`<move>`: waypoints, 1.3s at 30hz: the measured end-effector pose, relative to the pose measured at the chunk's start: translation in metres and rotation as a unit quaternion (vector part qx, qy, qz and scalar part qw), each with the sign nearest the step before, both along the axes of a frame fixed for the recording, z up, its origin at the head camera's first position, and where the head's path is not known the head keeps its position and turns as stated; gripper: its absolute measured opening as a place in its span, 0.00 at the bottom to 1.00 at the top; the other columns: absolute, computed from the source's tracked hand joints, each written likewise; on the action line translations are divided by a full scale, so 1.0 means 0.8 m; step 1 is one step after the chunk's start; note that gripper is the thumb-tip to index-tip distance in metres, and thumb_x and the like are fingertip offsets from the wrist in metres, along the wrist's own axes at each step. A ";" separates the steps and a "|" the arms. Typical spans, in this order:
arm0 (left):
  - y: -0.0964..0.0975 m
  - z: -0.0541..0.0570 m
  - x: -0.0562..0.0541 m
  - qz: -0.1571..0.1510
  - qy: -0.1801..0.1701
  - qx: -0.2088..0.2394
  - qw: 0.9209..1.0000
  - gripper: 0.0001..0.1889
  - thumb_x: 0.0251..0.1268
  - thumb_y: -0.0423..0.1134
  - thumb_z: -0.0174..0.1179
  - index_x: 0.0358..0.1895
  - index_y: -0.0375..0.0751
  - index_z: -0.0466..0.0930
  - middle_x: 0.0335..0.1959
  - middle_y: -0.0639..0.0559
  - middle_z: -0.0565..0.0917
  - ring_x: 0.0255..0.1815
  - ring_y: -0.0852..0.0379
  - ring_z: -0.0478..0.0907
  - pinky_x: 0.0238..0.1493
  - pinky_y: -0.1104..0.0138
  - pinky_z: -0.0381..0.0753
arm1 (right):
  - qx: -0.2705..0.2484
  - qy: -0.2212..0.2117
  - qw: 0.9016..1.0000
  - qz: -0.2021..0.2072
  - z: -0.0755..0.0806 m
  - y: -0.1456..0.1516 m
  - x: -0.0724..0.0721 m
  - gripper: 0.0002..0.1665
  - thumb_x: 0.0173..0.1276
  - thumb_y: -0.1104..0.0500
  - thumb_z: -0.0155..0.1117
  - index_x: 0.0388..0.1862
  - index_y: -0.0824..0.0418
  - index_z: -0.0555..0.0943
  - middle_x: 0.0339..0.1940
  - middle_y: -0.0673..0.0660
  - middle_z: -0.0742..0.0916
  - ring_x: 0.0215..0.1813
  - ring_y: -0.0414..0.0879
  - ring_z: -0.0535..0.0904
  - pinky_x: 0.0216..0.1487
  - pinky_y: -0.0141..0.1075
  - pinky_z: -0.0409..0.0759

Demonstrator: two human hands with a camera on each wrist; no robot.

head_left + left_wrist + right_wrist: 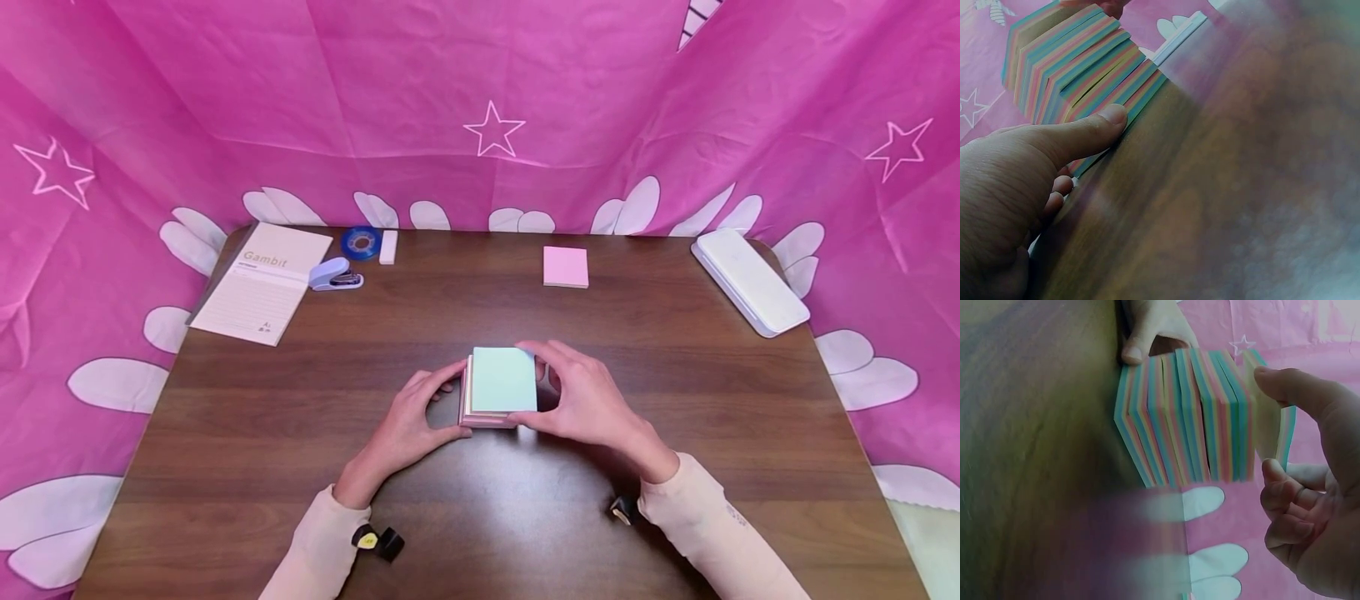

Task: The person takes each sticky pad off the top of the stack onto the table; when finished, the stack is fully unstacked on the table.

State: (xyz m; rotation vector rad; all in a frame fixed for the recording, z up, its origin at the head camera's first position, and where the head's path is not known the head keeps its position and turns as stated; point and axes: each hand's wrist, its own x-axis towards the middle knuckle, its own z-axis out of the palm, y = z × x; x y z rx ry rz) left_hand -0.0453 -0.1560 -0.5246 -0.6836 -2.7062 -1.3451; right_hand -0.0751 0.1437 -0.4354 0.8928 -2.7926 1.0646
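A tall stack of sticky note pads [1185,425], with striped pastel edges, stands on the table in front of me. My left hand [408,423] grips the lower part of the stack, thumb on the near side and fingers on the far side. Above the stack, my right hand [592,400] pinches a single sticky note pad [504,380] with a light green top between thumb and fingers. In the right wrist view a narrow gap shows between this pad and the stack. The pad sits slightly to the right of the pads below it.
A pink sticky note pad [566,267] lies farther back. At the back left are a notebook [258,287], a lavender stapler [335,275], a blue tape roll [362,242] and a white eraser [387,247]. A white case [750,282] lies at the back right. Pink cloth [405,100] surrounds the table.
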 end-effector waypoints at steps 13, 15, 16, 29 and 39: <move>0.001 0.002 0.001 0.001 -0.013 -0.006 1.000 0.55 0.49 0.39 0.92 0.84 0.50 0.72 0.66 0.52 0.85 0.59 0.53 0.80 0.59 0.57 0.83 | -0.016 0.008 0.998 -0.053 -0.008 0.066 -0.052 0.53 0.49 0.48 0.95 0.73 0.58 0.81 0.38 0.52 0.82 0.35 0.44 0.76 0.34 0.39 0.74; 0.001 0.002 0.002 0.000 -0.014 -0.007 1.000 0.55 0.49 0.40 0.92 0.84 0.50 0.72 0.66 0.52 0.85 0.59 0.53 0.80 0.59 0.57 0.83 | -0.013 0.006 0.998 -0.063 -0.015 0.081 -0.063 0.52 0.50 0.50 0.95 0.73 0.59 0.81 0.38 0.53 0.83 0.36 0.46 0.77 0.35 0.40 0.74; 0.001 0.003 0.002 0.000 -0.015 -0.007 1.000 0.55 0.49 0.40 0.92 0.84 0.50 0.71 0.67 0.52 0.85 0.59 0.53 0.80 0.59 0.58 0.83 | -0.011 0.006 0.998 -0.067 -0.018 0.088 -0.069 0.52 0.50 0.51 0.94 0.73 0.60 0.81 0.38 0.55 0.83 0.37 0.47 0.78 0.36 0.40 0.75; 0.001 0.004 0.003 0.005 -0.029 -0.014 0.999 0.56 0.50 0.41 0.91 0.85 0.52 0.70 0.68 0.53 0.85 0.60 0.54 0.79 0.60 0.56 0.84 | -0.005 -0.057 0.987 -0.151 -0.066 0.175 -0.126 0.44 0.59 0.55 0.91 0.71 0.65 0.81 0.40 0.61 0.84 0.40 0.53 0.77 0.40 0.31 0.70; 0.001 0.004 0.003 0.009 -0.033 -0.019 0.999 0.57 0.51 0.41 0.91 0.86 0.54 0.69 0.70 0.53 0.84 0.60 0.54 0.79 0.60 0.55 0.84 | 0.074 -0.067 0.981 -0.168 -0.074 0.188 -0.145 0.56 0.66 0.50 0.86 0.85 0.66 0.68 0.48 0.66 0.83 0.48 0.60 0.78 0.48 0.51 0.73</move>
